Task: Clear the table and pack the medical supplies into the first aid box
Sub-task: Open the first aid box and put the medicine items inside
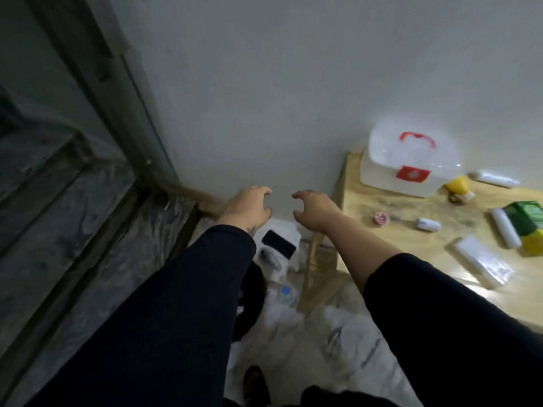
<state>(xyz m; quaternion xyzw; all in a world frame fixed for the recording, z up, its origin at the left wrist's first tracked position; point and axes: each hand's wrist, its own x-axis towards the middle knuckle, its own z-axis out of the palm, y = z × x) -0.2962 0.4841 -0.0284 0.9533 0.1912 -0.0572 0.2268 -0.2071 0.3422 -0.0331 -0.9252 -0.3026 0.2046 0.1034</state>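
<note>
The fingers of the left hand are curled and spread, gripping nothing; those of the right hand mirror them, thumb and fingers parted in an empty claw. Both hands are held out in the air side by side, near each other but not touching, in front of the pale wall and to the left of the counter. Both arms wear dark sleeves — the left sleeve reaches the wrist, the right sleeve is pushed up the forearm.

Below the hands, on the floor, sits a white appliance with a dark panel on top; what it is cannot be determined. A clear bottle with a blue cap stands just beside it.

The first aid box — white and translucent, with a red handle and a red label — stands closed at the far corner of the counter against the wall. Supplies lie loose on the counter around it: a yellow bottle just beside the box, a white wrapped packet beyond that, a small pink roll, a small white container on its side, a white roll touching a green and yellow carton, and a flat clear-wrapped pack nearest the counter's front edge.
</note>
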